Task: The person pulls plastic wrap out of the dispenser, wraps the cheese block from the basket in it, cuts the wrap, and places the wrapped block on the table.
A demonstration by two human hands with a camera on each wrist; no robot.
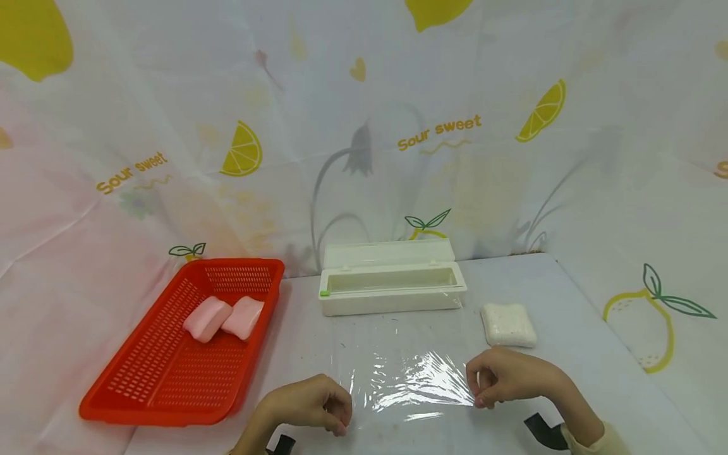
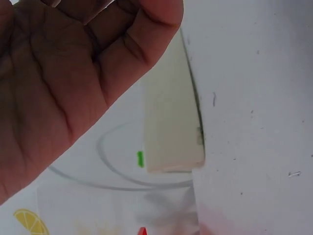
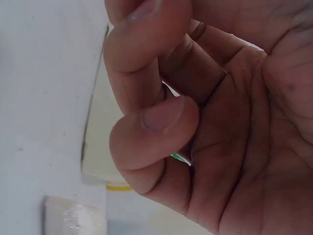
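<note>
A clear sheet of cling film [image 1: 418, 382] stretches over the table between my two hands, wrinkled and shiny toward the right. My right hand [image 1: 512, 378] pinches its near right corner, where creases gather at the thumb and fingertip. At the near left edge my left hand [image 1: 313, 402] pinches the film between thumb and fingers; the film is hard to see there. Behind the sheet stands a white cling film dispenser box [image 1: 392, 303] with its lid raised. The wrist views show the curled fingers of the left hand [image 2: 73, 73] and right hand [image 3: 195, 112], their fingertips partly out of frame.
On the left sits a red plastic basket [image 1: 188, 407] holding two pink wrapped blocks [image 1: 207, 319]. A white wrapped block [image 1: 509, 325] lies on the table just beyond my right hand. A lemon-print cloth [image 1: 364, 126] hangs behind and beside the white table [image 1: 574, 328].
</note>
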